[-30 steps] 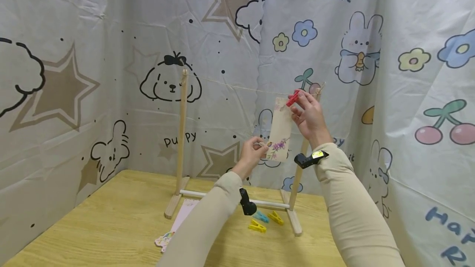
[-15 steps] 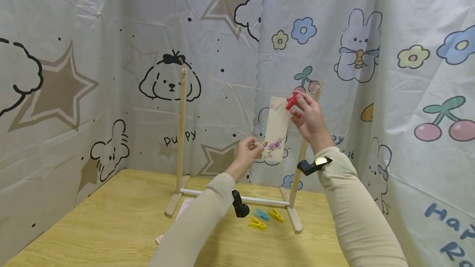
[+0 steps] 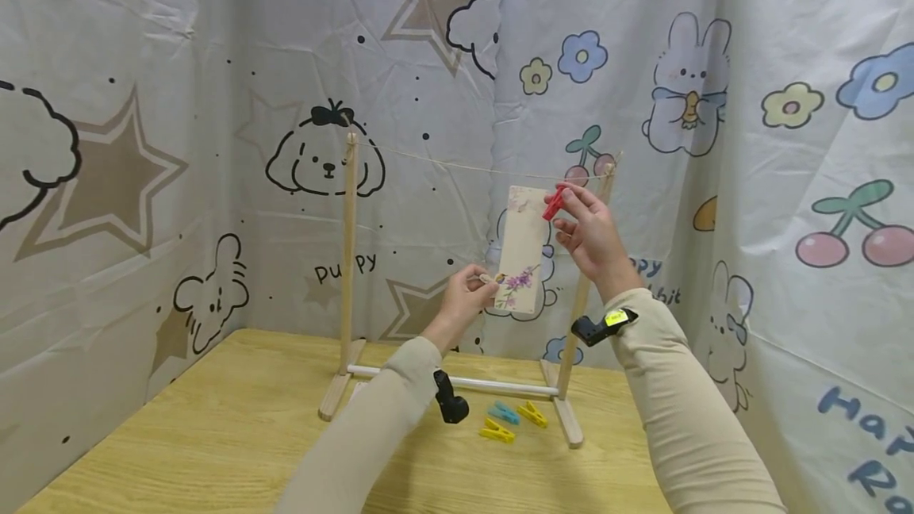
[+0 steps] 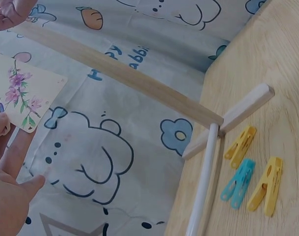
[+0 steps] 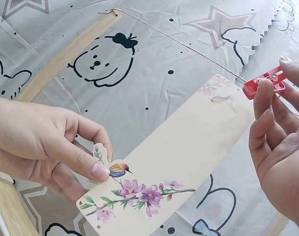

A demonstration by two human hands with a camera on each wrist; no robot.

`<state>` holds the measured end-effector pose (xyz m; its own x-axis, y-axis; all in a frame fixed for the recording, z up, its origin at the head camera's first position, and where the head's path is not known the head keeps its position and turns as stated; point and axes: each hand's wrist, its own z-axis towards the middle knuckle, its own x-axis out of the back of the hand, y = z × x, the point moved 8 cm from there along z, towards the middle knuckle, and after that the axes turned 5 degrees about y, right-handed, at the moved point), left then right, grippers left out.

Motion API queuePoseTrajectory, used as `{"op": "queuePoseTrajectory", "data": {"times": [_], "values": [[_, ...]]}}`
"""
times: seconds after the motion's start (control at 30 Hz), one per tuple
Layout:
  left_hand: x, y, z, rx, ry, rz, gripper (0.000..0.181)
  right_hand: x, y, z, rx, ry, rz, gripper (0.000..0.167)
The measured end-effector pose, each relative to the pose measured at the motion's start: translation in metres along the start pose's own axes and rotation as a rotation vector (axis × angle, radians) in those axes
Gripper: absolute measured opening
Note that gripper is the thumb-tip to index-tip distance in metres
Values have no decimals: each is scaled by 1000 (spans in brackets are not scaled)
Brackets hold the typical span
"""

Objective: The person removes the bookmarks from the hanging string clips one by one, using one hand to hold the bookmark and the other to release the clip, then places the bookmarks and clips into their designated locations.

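Note:
My left hand (image 3: 464, 296) pinches the lower left edge of a cream bookmark (image 3: 520, 248), printed with pink blossoms and a small bird. The bookmark hangs upright in the air, its top end just under the string (image 3: 443, 163). In my right hand (image 3: 589, 232) a red clothespin (image 3: 554, 202) is gripped between thumb and fingers. Seen from the right wrist, the red clothespin (image 5: 263, 83) is beside the bookmark's (image 5: 169, 152) upper corner; whether they touch I cannot tell. The string runs between two wooden posts.
The wooden stand has a left post (image 3: 349, 252), a right post (image 3: 574, 324) and a white crossbar (image 3: 500, 387). Near its right foot lie a blue clothespin (image 3: 504, 412) and two yellow clothespins (image 3: 497, 431). A pale card (image 3: 359, 389) is mostly hidden behind my left sleeve (image 3: 371, 427).
Both hands have shifted left, carrying the bookmark and the red clothespin. The clothespin has also dropped slightly below the string. My left forearm now covers most of the pale card on the table.

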<state>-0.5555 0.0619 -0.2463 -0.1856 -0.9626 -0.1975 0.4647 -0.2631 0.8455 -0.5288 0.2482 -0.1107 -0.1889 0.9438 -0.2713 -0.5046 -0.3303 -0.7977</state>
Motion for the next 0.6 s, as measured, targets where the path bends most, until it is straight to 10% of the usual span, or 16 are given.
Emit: {"op": "queuePoseTrajectory", "data": {"times": [0.6], "values": [[6,1,-5,-11,-7,43,6,1,6,-8,-18,5,-35,37]]}}
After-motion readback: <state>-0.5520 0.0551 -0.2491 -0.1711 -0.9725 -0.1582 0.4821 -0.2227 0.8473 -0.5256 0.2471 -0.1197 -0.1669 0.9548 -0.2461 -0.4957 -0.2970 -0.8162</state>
